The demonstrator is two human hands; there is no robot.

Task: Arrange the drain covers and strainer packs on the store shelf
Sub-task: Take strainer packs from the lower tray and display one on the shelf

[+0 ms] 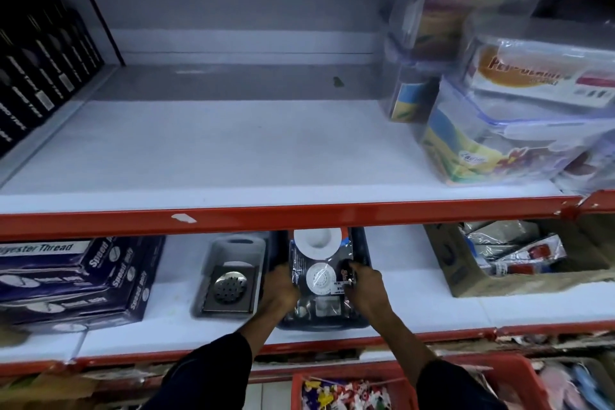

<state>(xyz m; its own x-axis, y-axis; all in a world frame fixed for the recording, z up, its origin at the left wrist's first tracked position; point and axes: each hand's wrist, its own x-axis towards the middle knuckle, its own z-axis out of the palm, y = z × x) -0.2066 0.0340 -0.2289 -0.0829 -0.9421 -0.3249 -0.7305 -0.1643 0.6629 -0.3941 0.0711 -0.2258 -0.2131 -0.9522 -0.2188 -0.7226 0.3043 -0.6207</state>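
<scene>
Blue thread boxes [71, 280] at nine o'clock read "Polyester Thread" and "Speed". Next sits a grey tray [229, 253] with a shiny drain cover [230, 288]. At six o'clock the left hand [278, 293] and right hand [364, 283] pinch the sides of a strainer pack [321, 271] over a dark tray [361, 243]. I think they are setting it in; next, lay it flat. Its label is too blurry to read.

Red shelf edge [299, 215] — silver perforated drain cover [230, 288]
</scene>
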